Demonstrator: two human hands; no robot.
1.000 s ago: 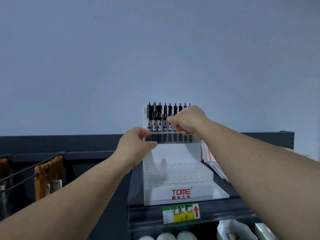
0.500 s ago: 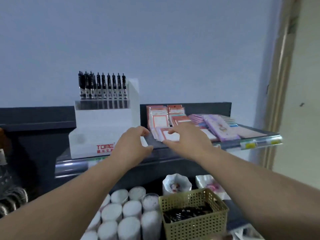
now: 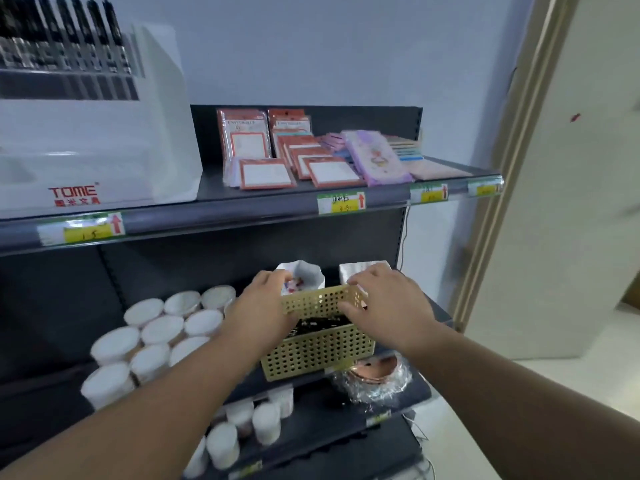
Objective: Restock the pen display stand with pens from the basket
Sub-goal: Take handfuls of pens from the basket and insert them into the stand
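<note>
A yellow perforated basket stands on the lower shelf with black pens lying in it. My left hand covers its left side, fingers curled over the far left corner of the rim. My right hand grips the far rim at the right, thumb inside and fingers outside. The white pen display stand sits on the upper shelf at the top left. A row of black pens stands in its back tier; its lower tiers show no pens.
Packs of label cards and notebooks lie on the upper shelf right of the stand. White round jars crowd the lower shelf left of the basket. Two white dishes stand behind it and a wrapped copper item in front right. A door frame rises at right.
My view has swung down and right from the stand. Both hands have dropped from the upper shelf's height to the basket and taken hold of its far rim.
</note>
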